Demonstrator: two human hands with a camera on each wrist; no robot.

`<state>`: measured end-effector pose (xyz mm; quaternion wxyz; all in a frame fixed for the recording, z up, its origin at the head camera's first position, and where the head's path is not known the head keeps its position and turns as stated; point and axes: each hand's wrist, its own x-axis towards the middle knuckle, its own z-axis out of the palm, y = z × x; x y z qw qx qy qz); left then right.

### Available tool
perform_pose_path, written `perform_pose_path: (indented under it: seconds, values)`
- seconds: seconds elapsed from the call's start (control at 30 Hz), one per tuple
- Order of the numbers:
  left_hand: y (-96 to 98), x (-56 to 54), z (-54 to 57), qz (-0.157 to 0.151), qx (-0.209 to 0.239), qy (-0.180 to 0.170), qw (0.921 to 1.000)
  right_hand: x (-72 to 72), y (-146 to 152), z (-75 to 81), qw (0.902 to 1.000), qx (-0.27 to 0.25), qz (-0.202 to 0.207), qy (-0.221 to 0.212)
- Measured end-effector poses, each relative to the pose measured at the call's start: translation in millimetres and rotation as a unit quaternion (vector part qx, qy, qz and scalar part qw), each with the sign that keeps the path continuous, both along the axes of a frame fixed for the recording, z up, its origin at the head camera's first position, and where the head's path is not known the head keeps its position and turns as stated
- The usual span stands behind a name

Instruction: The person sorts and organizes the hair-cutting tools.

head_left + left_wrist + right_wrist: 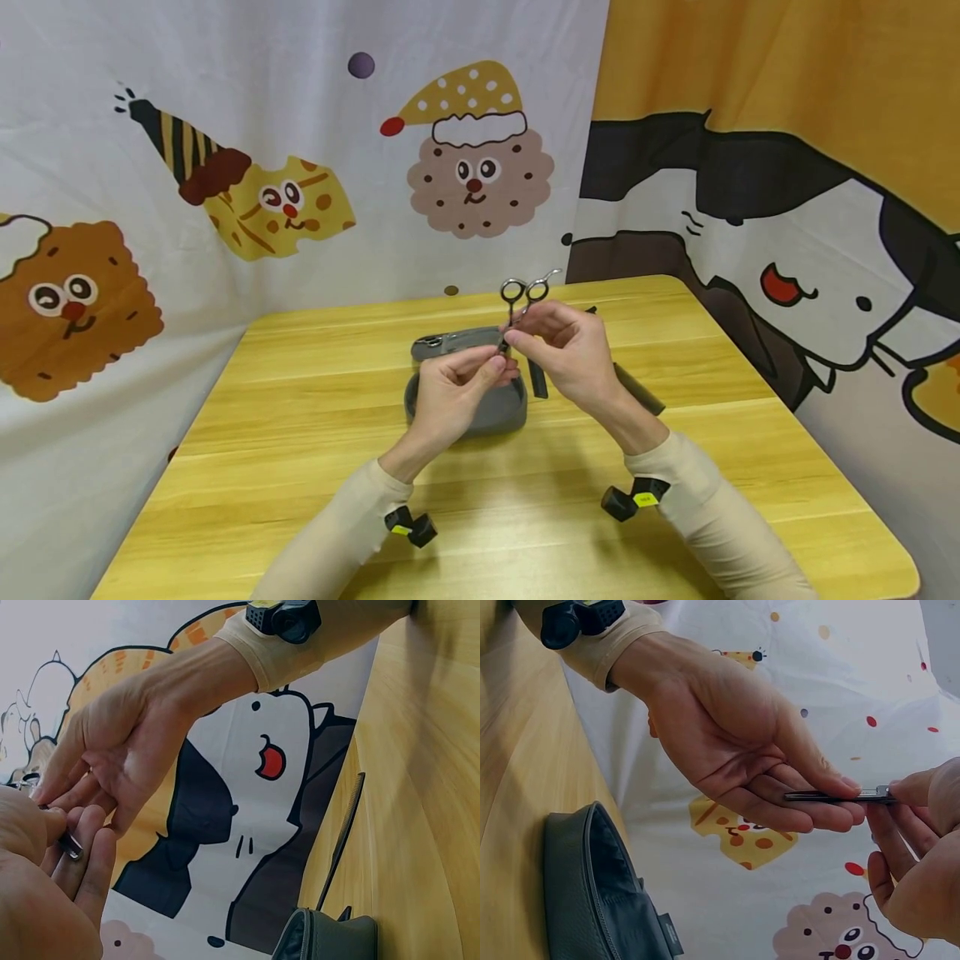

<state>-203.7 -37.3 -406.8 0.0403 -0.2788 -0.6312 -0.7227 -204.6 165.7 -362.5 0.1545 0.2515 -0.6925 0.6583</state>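
Observation:
A pair of silver scissors (512,313) is held upright in the head view, finger rings at the top and blades downward. My right hand (573,354) pinches them around the middle, below the rings. Lower down, my left hand (450,392) pinches the blade end between thumb and fingers. In the right wrist view, the scissors' thin blades (817,796) lie across the left fingers. Beneath both hands sits an open grey zip case (495,421). Its raised lid (472,338) carries another metal pair of scissors (431,341).
Right of the case lies a dark comb (537,379), partly hidden by the right hand. A second comb (641,392) lies behind the right wrist. The wooden table (300,467) meets printed curtains (300,83) at its back and right.

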Motion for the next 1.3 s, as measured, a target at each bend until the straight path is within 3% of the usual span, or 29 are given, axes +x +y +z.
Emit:
perform_pose_path:
  seconds: [0.53, 0.77, 0.93, 1.13, 1.3]
  values:
    - [-3.2, -4.2, -1.7, -0.015, -0.010, 0.016, 0.9997, -3.0, 5, 0.9, 0.9997, 0.004, -0.015, 0.018]
    - [-6.1, -8.2, -2.8, 0.021, -0.043, 0.010, 0.9988, -4.0, 6, 0.7, 0.9997, 0.000, -0.015, 0.021]
    - [-9.1, -11.3, -3.1, 0.020, -0.037, 0.008, 0.9991, -3.6, 6, 1.1, 0.9996, 0.002, -0.023, 0.016]
    - [-15.3, -17.0, -2.6, 0.033, -0.051, 0.036, 0.9975, -3.5, 6, 1.8, 0.9995, 0.011, -0.024, 0.015]
    - [-22.7, -21.0, 1.6, 0.064, -0.076, 0.076, 0.9921, -4.4, 6, 2.0, 0.9989, 0.031, -0.025, 0.024]
